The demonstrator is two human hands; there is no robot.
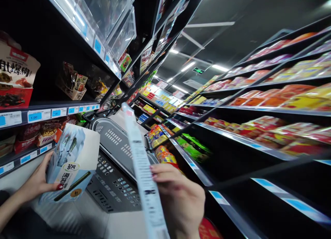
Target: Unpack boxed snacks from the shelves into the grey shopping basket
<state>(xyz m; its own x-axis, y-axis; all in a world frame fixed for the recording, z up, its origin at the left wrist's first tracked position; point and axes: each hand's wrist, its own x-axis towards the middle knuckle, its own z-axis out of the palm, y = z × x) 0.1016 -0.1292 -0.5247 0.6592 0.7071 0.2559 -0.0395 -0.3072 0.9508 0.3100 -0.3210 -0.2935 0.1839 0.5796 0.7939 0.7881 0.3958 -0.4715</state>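
Note:
In the head view, my left hand point(38, 182) grips an open-topped pale blue and white carton point(73, 163), thumb across its front and fingers around the side. A long dark green stick is printed on the carton's face. My right hand point(178, 194) pinches a long, narrow pale blue packet point(142, 170) with small black print, held up close to the camera and blurred by motion. Behind and below both hands is a grey plastic shopping basket point(111, 194) with slotted sides. What lies inside the carton is hidden from this angle.
At left, a black shelf with price tags point(38, 115) holds snack packs, among them a red and white box point(18, 77). Clear plastic bins point(121, 32) stand above. Shelves of colourful bags point(284, 97) line the right side, with green bags point(192, 147) lower down.

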